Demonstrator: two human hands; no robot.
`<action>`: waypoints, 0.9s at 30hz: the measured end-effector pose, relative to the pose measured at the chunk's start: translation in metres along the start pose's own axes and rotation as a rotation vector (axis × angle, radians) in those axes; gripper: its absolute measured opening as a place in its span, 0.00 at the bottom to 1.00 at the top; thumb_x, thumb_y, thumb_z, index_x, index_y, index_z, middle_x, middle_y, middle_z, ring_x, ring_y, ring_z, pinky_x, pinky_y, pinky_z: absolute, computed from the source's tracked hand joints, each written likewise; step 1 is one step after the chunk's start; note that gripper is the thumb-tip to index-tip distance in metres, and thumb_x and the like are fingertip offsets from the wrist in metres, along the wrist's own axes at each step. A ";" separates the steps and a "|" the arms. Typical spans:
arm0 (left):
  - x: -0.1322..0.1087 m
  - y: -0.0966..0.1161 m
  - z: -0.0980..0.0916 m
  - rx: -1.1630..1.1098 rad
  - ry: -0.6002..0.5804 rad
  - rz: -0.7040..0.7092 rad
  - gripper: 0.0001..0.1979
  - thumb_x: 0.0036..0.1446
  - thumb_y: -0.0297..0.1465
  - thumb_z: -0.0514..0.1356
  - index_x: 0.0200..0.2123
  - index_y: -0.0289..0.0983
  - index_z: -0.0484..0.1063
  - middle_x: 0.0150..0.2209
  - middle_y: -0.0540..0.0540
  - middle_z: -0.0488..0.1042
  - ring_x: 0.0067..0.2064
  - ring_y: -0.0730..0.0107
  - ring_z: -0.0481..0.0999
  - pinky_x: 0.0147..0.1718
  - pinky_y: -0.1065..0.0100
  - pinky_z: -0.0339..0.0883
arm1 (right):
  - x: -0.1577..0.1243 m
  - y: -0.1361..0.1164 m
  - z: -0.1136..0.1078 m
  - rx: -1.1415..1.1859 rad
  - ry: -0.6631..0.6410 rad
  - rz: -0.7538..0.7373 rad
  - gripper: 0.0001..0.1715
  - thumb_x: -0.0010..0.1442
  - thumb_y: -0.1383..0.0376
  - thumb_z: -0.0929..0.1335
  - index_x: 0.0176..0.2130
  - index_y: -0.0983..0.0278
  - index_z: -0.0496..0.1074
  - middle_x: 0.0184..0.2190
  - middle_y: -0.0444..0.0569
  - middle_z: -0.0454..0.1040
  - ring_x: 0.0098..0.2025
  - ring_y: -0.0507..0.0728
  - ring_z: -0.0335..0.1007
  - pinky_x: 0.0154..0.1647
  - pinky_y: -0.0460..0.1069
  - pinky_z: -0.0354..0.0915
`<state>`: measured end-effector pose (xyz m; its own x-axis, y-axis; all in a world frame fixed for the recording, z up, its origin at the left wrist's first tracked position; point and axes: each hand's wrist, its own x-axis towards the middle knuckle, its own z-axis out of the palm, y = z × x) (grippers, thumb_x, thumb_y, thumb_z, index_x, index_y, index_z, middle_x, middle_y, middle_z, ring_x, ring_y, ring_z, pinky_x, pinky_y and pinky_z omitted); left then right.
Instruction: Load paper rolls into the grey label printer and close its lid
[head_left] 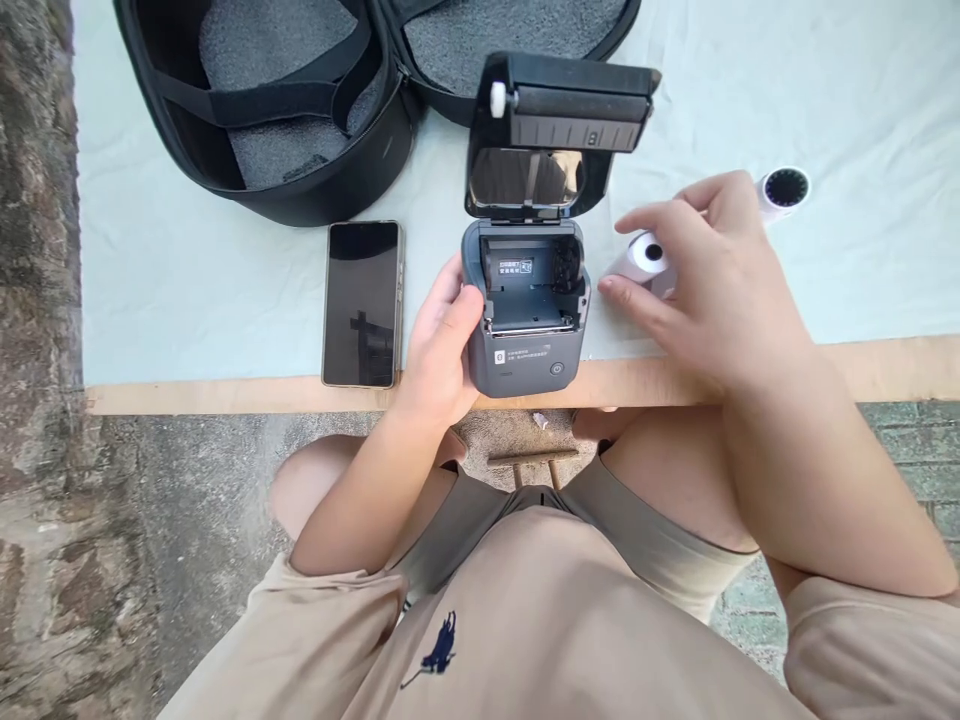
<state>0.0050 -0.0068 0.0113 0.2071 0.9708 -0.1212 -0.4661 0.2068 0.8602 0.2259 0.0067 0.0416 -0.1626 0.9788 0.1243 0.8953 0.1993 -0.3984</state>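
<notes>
Inside, the open printer [529,350] bears a label [515,267].

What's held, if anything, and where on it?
Left hand: the open printer, by its body's left side. Right hand: thumb and fingers about a white roll; can't tell if gripped.

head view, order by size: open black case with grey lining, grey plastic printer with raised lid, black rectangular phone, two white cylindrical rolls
1. Black case
2. Printer
3. Phone
4. Near roll, far roll: unranked, the right hand partly hides both
</notes>
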 end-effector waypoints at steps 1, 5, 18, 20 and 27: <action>0.000 0.000 0.000 -0.002 -0.002 -0.010 0.20 0.61 0.47 0.60 0.50 0.42 0.72 0.52 0.46 0.79 0.68 0.56 0.67 0.63 0.58 0.69 | 0.000 0.002 0.000 0.004 -0.003 0.016 0.26 0.57 0.56 0.72 0.54 0.61 0.73 0.48 0.59 0.66 0.50 0.60 0.68 0.42 0.52 0.70; 0.000 0.001 0.001 -0.009 -0.023 -0.018 0.21 0.61 0.48 0.60 0.50 0.41 0.72 0.54 0.44 0.78 0.69 0.55 0.65 0.63 0.57 0.69 | -0.001 0.005 -0.003 0.012 0.009 -0.014 0.27 0.56 0.59 0.73 0.55 0.60 0.71 0.44 0.55 0.71 0.47 0.58 0.70 0.47 0.54 0.69; 0.002 -0.001 -0.002 0.003 -0.041 0.009 0.19 0.62 0.47 0.60 0.49 0.42 0.73 0.54 0.46 0.79 0.69 0.56 0.66 0.61 0.59 0.71 | -0.008 -0.032 -0.007 0.485 0.334 -0.290 0.25 0.62 0.66 0.65 0.58 0.54 0.61 0.57 0.49 0.68 0.57 0.56 0.73 0.51 0.52 0.73; 0.001 -0.001 -0.002 0.018 -0.036 0.021 0.19 0.61 0.47 0.61 0.49 0.42 0.72 0.54 0.46 0.79 0.69 0.55 0.66 0.62 0.58 0.70 | -0.007 -0.042 -0.003 0.326 0.305 -0.374 0.24 0.61 0.70 0.65 0.56 0.55 0.63 0.53 0.48 0.74 0.54 0.55 0.74 0.52 0.51 0.73; -0.001 -0.001 -0.002 0.068 -0.021 0.004 0.25 0.55 0.47 0.66 0.52 0.44 0.70 0.48 0.45 0.80 0.69 0.49 0.65 0.63 0.54 0.70 | -0.001 -0.058 0.002 0.006 0.261 -0.377 0.29 0.57 0.76 0.62 0.55 0.56 0.68 0.52 0.43 0.77 0.53 0.55 0.75 0.47 0.51 0.71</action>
<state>0.0034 -0.0079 0.0098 0.2241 0.9686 -0.1080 -0.4072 0.1937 0.8925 0.1733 -0.0062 0.0630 -0.3661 0.7936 0.4860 0.7913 0.5403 -0.2862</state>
